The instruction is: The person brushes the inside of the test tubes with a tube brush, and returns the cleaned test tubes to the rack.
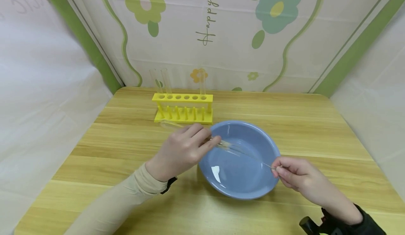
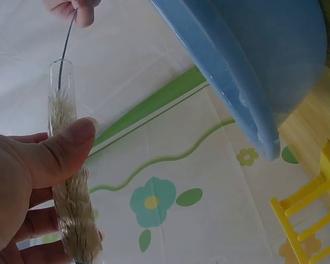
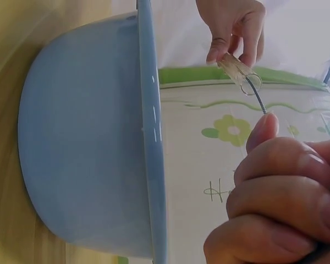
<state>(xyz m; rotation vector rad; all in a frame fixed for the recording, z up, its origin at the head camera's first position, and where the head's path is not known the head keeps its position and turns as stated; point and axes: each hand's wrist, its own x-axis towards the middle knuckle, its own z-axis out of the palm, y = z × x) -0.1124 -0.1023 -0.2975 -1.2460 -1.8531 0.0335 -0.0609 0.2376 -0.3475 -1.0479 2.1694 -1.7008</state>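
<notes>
My left hand [image 1: 186, 149] grips a clear glass test tube [image 2: 55, 129] above a blue basin [image 1: 240, 195], its thumb laid across the glass in the left wrist view. Inside the tube sit the pale bristles of a test tube brush [image 2: 77, 214]. The brush's thin twisted wire [image 3: 257, 98] comes out of the tube's open mouth. At the wire's far end, my right hand [image 1: 295, 175] pinches it between thumb and curled fingers, over the basin's right rim.
A yellow test tube rack [image 1: 182, 98] stands behind the basin, to its left. Several of its holes are bare, and clear test tubes [image 1: 203, 84] stand upright in others. A patterned cloth [image 1: 177, 52] rises behind the wooden table [image 1: 316, 129].
</notes>
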